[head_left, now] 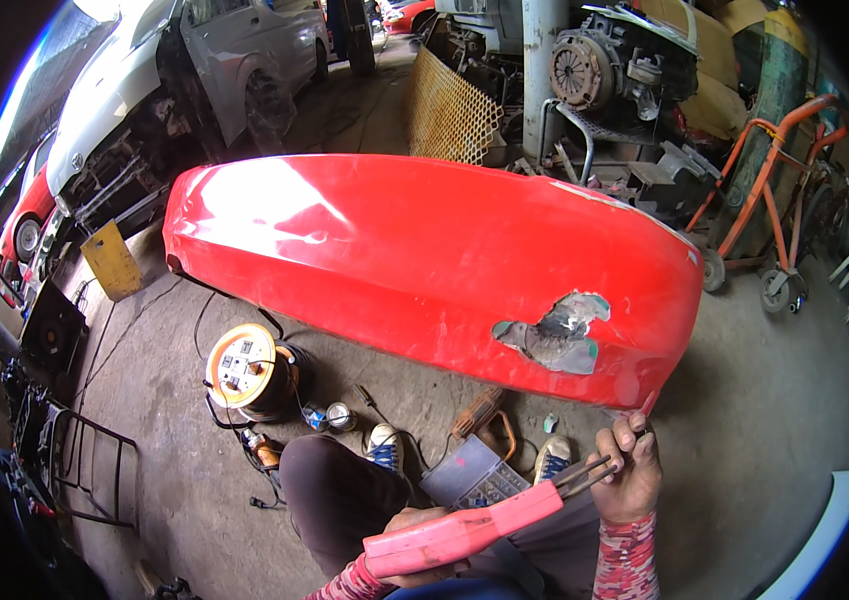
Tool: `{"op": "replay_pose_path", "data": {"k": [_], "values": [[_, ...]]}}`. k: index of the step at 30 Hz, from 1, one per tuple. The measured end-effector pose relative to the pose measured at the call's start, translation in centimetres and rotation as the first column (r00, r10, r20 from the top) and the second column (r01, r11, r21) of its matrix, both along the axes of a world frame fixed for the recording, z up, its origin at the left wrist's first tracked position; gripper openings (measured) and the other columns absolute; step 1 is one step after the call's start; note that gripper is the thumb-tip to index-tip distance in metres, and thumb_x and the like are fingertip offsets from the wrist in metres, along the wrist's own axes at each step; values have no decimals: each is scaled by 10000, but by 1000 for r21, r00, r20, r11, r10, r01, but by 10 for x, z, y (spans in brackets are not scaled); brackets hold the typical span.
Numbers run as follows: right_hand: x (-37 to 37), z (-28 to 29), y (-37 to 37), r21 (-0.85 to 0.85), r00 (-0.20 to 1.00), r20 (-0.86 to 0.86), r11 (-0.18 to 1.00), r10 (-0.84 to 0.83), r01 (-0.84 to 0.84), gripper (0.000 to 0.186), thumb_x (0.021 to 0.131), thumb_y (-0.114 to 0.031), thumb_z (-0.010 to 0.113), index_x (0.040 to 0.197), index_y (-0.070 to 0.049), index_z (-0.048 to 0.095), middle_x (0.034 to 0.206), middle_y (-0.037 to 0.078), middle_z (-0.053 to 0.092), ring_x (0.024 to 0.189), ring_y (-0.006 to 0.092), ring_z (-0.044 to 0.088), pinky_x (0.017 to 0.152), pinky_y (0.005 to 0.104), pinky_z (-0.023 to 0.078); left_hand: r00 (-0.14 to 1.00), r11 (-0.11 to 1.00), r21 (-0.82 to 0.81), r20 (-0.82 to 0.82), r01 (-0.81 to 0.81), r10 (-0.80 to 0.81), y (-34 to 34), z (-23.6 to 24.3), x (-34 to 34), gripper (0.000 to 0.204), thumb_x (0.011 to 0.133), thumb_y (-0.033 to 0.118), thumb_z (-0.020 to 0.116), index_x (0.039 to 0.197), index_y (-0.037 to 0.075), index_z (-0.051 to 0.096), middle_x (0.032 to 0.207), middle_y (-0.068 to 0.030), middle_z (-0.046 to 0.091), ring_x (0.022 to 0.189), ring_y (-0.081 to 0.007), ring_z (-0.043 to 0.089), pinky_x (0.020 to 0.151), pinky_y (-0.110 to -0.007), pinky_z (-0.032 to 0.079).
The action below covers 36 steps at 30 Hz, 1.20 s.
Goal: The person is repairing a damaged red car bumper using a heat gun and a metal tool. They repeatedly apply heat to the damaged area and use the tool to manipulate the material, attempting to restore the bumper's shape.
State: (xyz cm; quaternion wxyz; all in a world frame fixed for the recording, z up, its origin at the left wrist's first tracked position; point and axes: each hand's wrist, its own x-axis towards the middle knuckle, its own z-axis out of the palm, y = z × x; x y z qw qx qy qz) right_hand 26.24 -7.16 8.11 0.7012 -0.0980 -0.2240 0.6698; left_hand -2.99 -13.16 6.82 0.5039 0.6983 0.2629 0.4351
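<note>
My left hand (pixel 415 520) is wrapped round the body of a pink hot stapler (pixel 465 530), held low in front of me. Two dark metal prongs (pixel 583 477) stick out of its front end. My right hand (pixel 630 470) is at the prong tips with its fingers curled and pinched together; whatever they hold is too small to make out. Just beyond lies a large red car bumper (pixel 395 240). Its right part has a jagged hole (pixel 557 332) with grey-green edges. A compartment box (pixel 475 475) of small metal pieces lies open between my feet.
An orange-and-white cable reel (pixel 242 365) stands left of my knee. Near the box rests an orange-brown power tool (pixel 480 412). Cords cross the floor. Beyond the bumper are a silver van (pixel 235 60), a yellow mesh panel (pixel 450 105), an engine (pixel 625 70) and an orange trolley (pixel 770 180).
</note>
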Motion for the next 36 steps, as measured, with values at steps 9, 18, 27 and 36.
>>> {"op": "replay_pose_path", "data": {"k": [9,18,27,36], "values": [[-2,2,1,-53,996,80,998,28,-24,290,946,-223,739,1127,-36,613,937,36,591,685,114,521,552,253,476,998,1000,-13,66,-12,13,0,-2,0,441,796,131,831,1196,15,686,911,-75,708,769,-192,724,675,-305,554],[-4,9,0,-60,993,116,998,36,-30,261,1002,-274,663,1138,-72,570,932,12,576,679,106,512,553,257,459,998,995,78,24,-58,57,5,3,3,427,781,127,834,1170,15,700,909,-79,716,770,-203,736,676,-290,560],[0,15,5,-61,984,174,998,44,-33,292,964,-215,717,1165,-50,583,941,9,578,669,86,505,575,231,450,959,959,8,-17,-282,282,-8,-15,13,207,767,135,848,893,11,739,721,-63,713,625,-133,699,575,-274,559],[-5,8,1,-75,988,155,997,2,10,282,953,-186,730,1154,-4,653,942,46,645,628,73,507,568,230,403,767,862,345,-408,-372,495,-16,-19,10,383,776,459,779,976,140,713,786,-52,673,687,-281,684,640,-394,541]]}}
